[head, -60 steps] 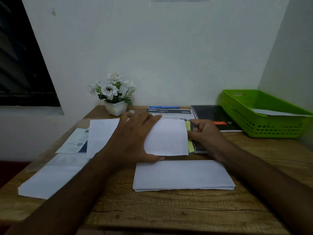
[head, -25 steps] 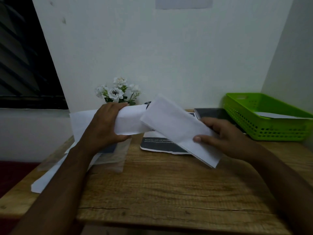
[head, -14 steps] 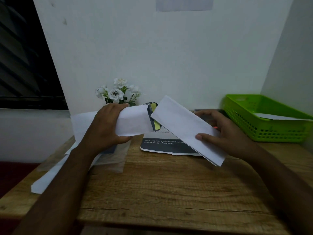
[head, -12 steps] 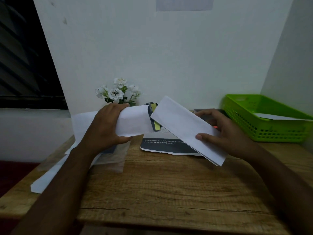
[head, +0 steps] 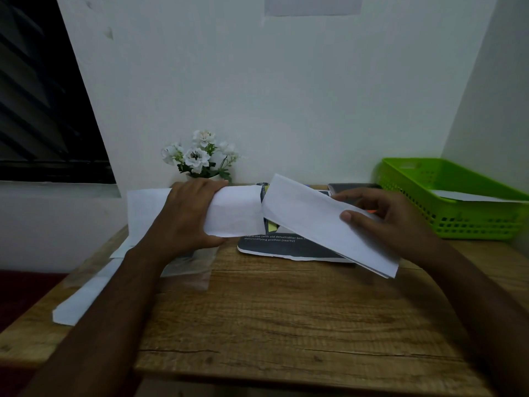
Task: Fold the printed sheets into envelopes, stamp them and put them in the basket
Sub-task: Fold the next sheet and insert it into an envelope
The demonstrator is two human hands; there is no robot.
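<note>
My left hand [head: 186, 216] grips a white envelope [head: 234, 213] above the left half of the wooden desk, its open end turned to the right. My right hand [head: 392, 222] holds a folded white sheet [head: 320, 222], tilted down to the right, with its upper-left end touching the envelope's mouth. A green basket [head: 446, 196] stands at the far right of the desk with one white envelope [head: 469, 196] lying inside.
A dark printed sheet [head: 286, 247] lies on the desk under the held papers, with yellow sticky notes [head: 272, 226] showing. Loose white papers [head: 83, 299] and a clear plastic sleeve [head: 191, 267] lie at the left. A pot of white flowers [head: 200, 156] stands against the wall.
I lifted the envelope and the folded sheet off the desk, and since a second ago the sheet's end has drawn back from over the envelope to its mouth.
</note>
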